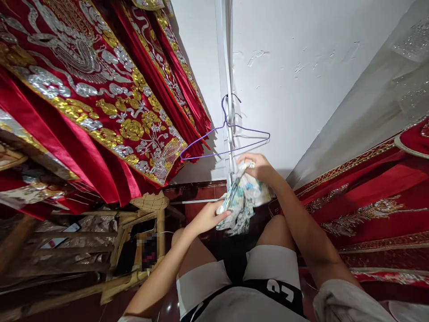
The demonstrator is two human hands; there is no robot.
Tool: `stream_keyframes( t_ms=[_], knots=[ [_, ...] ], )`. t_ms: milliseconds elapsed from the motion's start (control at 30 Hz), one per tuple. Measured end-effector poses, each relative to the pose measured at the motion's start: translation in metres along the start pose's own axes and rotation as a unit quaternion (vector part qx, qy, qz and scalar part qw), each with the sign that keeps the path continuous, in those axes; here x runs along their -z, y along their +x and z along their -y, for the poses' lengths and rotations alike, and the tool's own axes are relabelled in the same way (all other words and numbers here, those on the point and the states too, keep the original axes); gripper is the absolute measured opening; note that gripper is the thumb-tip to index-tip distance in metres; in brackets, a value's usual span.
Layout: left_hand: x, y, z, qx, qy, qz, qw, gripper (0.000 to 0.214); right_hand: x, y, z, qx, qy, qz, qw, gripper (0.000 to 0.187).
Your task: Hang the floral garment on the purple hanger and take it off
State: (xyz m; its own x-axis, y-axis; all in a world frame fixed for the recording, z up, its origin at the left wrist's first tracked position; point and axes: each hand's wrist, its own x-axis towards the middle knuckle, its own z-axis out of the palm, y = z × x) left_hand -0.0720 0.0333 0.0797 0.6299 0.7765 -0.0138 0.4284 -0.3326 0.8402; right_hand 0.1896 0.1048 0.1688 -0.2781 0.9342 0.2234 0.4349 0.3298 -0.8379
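Observation:
A bunched-up piece of thin cloth (246, 192), white with blue, green and yellow patches, hangs between my two hands above my lap. Gripping its lower left side is my left hand (212, 218), thumb laid over the fabric. My right hand (258, 167) holds the upper right part, fingers curled into it. What kind of garment it is, I cannot tell. Just above the hands, a purple wire hanger (225, 126) with nothing on it hangs by its hook from a white upright pole (229, 67).
Red cloths with gold and silver sequins (127, 120) hang on the left. More red embroidered fabric (368, 210) lines the right, beside a sheer grey drape (365, 103). A bamboo chair (110, 286) stands low on the left. Behind the pole is a white wall (284, 53).

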Motion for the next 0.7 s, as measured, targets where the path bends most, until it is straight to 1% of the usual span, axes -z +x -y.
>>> stream_keyframes(
  t_ms=[33, 67, 100, 133, 200, 267, 300, 333, 400, 467, 533, 600, 633, 700],
  knots=[
    [0.004, -0.006, 0.002, 0.01, 0.039, -0.009, 0.999, 0.039, 0.002, 0.011, -0.009, -0.019, -0.017, -0.026, 0.999, 0.046],
    [0.009, -0.011, 0.003, 0.02, 0.078, -0.012, 0.997, 0.037, 0.002, 0.022, -0.02, -0.031, -0.029, -0.037, 0.998, 0.059],
    [0.016, -0.015, 0.004, 0.03, 0.118, -0.014, 0.993, 0.035, 0.001, 0.031, -0.031, -0.034, -0.038, -0.044, 0.998, 0.068],
    [0.023, -0.018, 0.004, 0.04, 0.159, -0.014, 0.986, 0.033, 0.0, 0.038, -0.042, -0.03, -0.045, -0.046, 0.997, 0.071],
    [0.039, -0.02, 0.003, 0.062, 0.245, -0.013, 0.968, 0.022, -0.002, 0.045, -0.06, -0.016, -0.05, -0.046, 0.998, 0.065],
    [0.054, -0.019, 0.004, 0.09, 0.326, -0.01, 0.941, 0.011, -0.001, 0.042, -0.068, -0.011, -0.053, -0.048, 0.997, 0.055],
    [0.061, -0.017, 0.005, 0.107, 0.36, -0.013, 0.927, 0.01, 0.001, 0.038, -0.069, -0.009, -0.056, -0.05, 0.997, 0.05],
    [0.068, -0.015, 0.006, 0.122, 0.385, -0.023, 0.914, 0.013, 0.004, 0.031, -0.067, -0.008, -0.058, -0.051, 0.997, 0.047],
    [0.08, -0.01, 0.009, 0.141, 0.408, -0.069, 0.899, 0.026, 0.01, 0.015, -0.061, -0.013, -0.06, -0.043, 0.997, 0.042],
    [0.091, -0.001, 0.01, 0.128, 0.386, -0.135, 0.904, 0.033, 0.018, -0.001, -0.052, -0.023, -0.048, -0.036, 0.998, 0.037],
    [0.1, 0.012, 0.007, 0.082, 0.325, -0.206, 0.919, 0.031, 0.025, -0.014, -0.042, -0.033, -0.039, -0.037, 0.998, 0.032],
    [0.107, 0.027, -0.002, 0.007, 0.237, -0.275, 0.932, 0.02, 0.028, -0.021, -0.033, -0.039, -0.044, -0.041, 0.997, 0.031],
    [0.11, 0.034, -0.008, -0.035, 0.191, -0.299, 0.934, 0.013, 0.028, -0.023, -0.029, -0.045, -0.047, -0.039, 0.997, 0.032],
    [0.114, 0.049, -0.024, -0.106, 0.128, -0.318, 0.933, 0.001, 0.023, -0.026, -0.02, -0.051, -0.039, -0.028, 0.998, 0.035]
  ],
)
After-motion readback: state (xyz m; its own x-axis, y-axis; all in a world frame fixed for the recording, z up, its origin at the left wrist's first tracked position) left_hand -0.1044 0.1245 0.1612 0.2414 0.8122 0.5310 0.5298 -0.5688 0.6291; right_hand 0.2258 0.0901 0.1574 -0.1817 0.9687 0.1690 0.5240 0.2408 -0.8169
